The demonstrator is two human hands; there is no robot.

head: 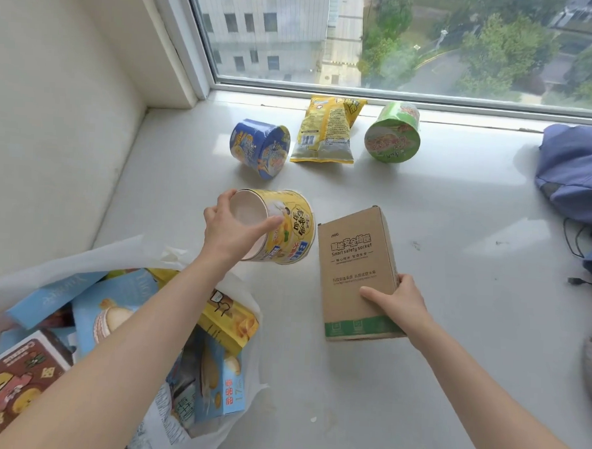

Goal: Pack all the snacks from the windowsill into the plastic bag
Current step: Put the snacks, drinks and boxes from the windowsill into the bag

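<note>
over sill [417, 368]: l hand [225, 234] grips yellow cup [287, 227], r hand [400, 302] grips box [357, 272]; backpack [578, 170] far r.

so our left arm [138, 336] comes in bare from the bottom left, stretched out straight, and the left hand [230, 233] is clamped over the base end of the yellow noodle cup [289, 229], digits spread across its rim. our right arm [485, 388] comes from the bottom right, and the right hand [400, 303] grips the near corner of the cardboard box [356, 261], thumb flat on top.
</note>
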